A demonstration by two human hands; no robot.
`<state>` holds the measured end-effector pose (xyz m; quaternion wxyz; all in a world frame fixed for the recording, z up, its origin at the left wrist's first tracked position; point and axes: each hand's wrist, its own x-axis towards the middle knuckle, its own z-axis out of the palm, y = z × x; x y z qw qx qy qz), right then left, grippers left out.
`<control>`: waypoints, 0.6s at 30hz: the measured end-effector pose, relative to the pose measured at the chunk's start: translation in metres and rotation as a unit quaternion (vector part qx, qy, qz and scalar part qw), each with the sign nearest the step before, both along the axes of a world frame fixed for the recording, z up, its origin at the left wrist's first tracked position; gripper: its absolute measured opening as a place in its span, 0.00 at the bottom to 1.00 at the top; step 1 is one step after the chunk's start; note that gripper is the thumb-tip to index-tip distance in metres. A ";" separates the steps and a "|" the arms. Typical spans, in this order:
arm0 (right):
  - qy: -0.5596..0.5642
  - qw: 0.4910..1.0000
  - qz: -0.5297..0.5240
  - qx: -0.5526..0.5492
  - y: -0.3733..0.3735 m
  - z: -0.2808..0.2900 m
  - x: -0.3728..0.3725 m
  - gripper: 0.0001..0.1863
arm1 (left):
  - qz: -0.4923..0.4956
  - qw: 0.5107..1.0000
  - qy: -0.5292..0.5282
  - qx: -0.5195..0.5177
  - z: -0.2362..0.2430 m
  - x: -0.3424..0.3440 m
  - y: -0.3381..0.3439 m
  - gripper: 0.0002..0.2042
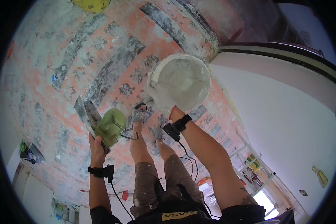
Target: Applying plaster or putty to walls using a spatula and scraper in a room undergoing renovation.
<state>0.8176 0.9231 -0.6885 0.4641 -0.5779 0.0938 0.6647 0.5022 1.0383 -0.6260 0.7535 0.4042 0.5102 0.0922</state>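
My left hand point(97, 151) is closed round the handles of flat metal trowels point(86, 114). Beside their blades is a translucent green plastic tub point(111, 127) with bent metal prongs at its side; whether my fingers grip the tub too, I cannot tell. My right hand point(161, 96), whitish as if gloved or coated, is at the near left rim of a white bucket point(207, 84). Its fingers curl at the rim, partly hidden. Pale, wet-looking plaster point(184, 76) with an uneven surface lies inside the bucket.
My sandalled foot point(139, 112) stands close to the bucket on a plaster-smeared, patterned floor point(112, 63). A white wall point(280, 108) rises at right. A yellow bag point(92, 4) lies at the far edge, and a white metal rack point(263, 183) stands at lower right.
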 end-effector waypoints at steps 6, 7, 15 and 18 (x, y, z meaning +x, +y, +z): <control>-0.439 0.823 0.361 0.024 0.007 -0.024 -0.052 0.37 | 0.020 0.999 0.025 -0.019 -0.003 0.002 0.006 0.51; -0.437 0.825 0.359 0.023 0.015 -0.030 -0.056 0.37 | 0.017 0.999 0.027 -0.020 -0.006 0.003 0.006 0.51; -0.277 0.908 0.310 0.048 -0.018 -0.063 -0.053 0.25 | -0.036 0.999 0.005 -0.024 -0.021 0.027 0.015 0.44; -0.260 0.933 0.232 0.087 -0.040 -0.051 -0.046 0.22 | -0.044 0.998 -0.027 -0.031 -0.031 0.030 0.012 0.45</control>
